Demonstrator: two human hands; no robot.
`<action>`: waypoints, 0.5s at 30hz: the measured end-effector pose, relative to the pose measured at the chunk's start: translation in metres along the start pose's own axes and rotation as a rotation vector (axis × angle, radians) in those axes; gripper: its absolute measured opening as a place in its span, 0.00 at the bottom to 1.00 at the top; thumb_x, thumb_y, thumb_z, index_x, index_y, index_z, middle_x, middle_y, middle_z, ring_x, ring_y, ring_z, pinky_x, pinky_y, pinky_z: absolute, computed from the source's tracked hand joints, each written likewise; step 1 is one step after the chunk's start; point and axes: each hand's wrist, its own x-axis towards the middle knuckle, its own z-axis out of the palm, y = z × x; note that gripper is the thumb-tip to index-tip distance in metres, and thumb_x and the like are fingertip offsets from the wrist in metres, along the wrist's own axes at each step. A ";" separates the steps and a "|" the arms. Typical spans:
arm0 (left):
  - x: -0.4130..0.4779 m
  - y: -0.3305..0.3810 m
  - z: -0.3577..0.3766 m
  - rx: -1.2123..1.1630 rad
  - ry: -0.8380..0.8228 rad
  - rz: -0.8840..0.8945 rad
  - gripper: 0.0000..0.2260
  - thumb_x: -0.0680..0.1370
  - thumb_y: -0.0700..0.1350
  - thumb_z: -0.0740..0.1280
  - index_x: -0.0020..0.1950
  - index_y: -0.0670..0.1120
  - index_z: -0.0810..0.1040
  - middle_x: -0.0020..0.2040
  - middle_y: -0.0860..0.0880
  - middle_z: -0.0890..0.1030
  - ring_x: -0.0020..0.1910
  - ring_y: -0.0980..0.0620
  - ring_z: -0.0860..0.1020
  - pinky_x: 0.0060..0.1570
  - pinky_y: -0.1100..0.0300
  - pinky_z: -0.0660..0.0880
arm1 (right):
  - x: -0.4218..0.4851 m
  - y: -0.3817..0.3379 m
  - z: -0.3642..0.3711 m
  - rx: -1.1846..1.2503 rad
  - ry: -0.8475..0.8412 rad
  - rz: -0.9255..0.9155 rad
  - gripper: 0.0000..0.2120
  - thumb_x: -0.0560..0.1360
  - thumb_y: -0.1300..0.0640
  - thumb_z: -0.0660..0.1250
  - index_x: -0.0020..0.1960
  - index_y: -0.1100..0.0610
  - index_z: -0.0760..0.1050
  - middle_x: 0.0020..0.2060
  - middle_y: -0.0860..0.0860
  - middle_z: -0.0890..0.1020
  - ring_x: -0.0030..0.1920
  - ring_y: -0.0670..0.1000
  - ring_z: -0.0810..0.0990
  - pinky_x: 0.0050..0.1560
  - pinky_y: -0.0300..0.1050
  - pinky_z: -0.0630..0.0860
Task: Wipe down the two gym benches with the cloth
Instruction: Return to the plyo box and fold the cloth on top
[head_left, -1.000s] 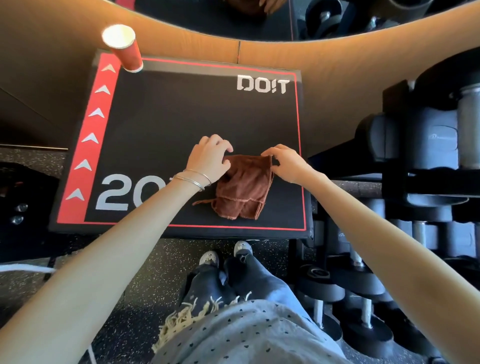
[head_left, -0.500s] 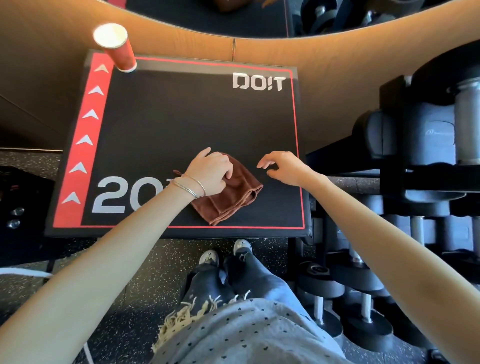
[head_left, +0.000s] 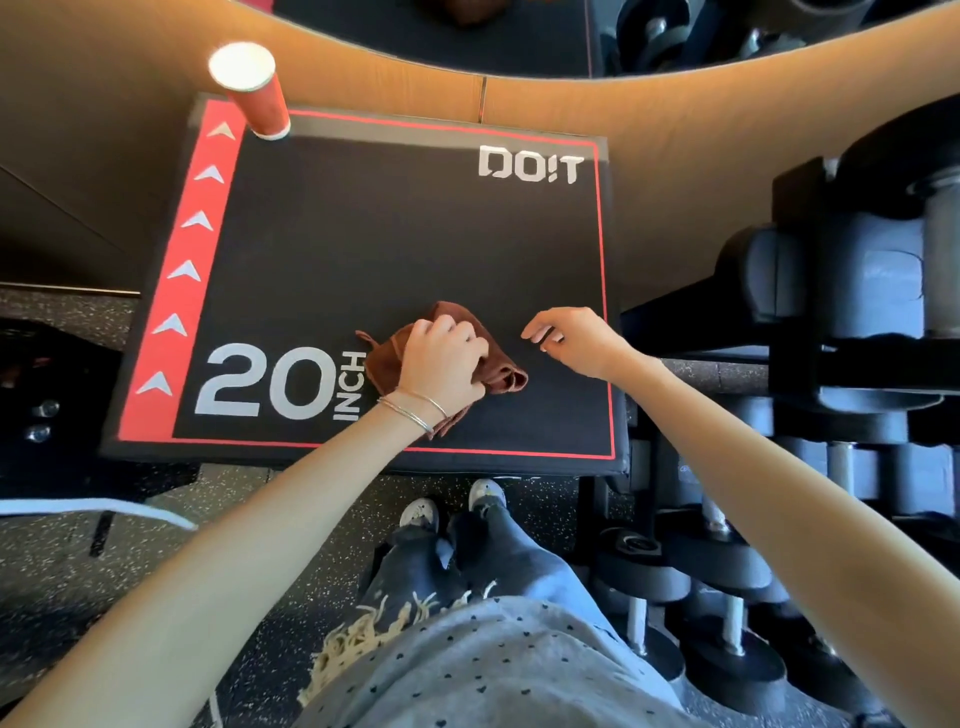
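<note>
A black padded bench (head_left: 395, 234) with a red arrow stripe and white "20 INCH" and "DO!T" lettering stands in front of me. A folded brown cloth (head_left: 501, 369) lies on its near middle. My left hand (head_left: 441, 364) presses down on the cloth and grips it, covering most of it. My right hand (head_left: 571, 338) hovers just to the right of the cloth, fingers loosely curled and apart, holding nothing. Only one bench top is in view.
A red paper cup (head_left: 254, 93) stands on the bench's far left corner. A rack of dumbbells (head_left: 857, 322) is close on the right, more dumbbells (head_left: 727, 649) low on the floor. A wooden wall panel (head_left: 675, 130) runs behind. My shoes (head_left: 452, 504) are at the bench's near edge.
My right hand let go of the cloth and drew off to the right. My left hand bunched the cloth under it and holds it on the bench.
</note>
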 end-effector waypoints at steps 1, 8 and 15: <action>0.001 -0.005 -0.008 -0.146 0.021 -0.076 0.15 0.72 0.53 0.68 0.57 0.51 0.79 0.57 0.49 0.79 0.57 0.46 0.74 0.54 0.53 0.69 | 0.000 -0.001 -0.002 0.012 0.010 -0.007 0.16 0.75 0.70 0.59 0.56 0.57 0.78 0.52 0.52 0.80 0.50 0.52 0.78 0.54 0.50 0.77; 0.010 -0.075 -0.062 -1.194 -0.073 -0.647 0.04 0.71 0.39 0.70 0.38 0.48 0.79 0.38 0.49 0.80 0.45 0.48 0.78 0.51 0.56 0.76 | 0.012 -0.027 -0.002 0.080 0.060 -0.080 0.15 0.74 0.70 0.61 0.54 0.56 0.79 0.49 0.52 0.81 0.48 0.52 0.79 0.54 0.47 0.77; -0.007 -0.139 -0.057 -1.453 0.024 -0.943 0.10 0.75 0.33 0.62 0.39 0.45 0.76 0.38 0.46 0.77 0.41 0.47 0.77 0.36 0.57 0.78 | 0.036 -0.073 0.007 0.040 0.039 -0.220 0.14 0.75 0.66 0.61 0.57 0.56 0.78 0.52 0.52 0.79 0.48 0.50 0.78 0.53 0.43 0.74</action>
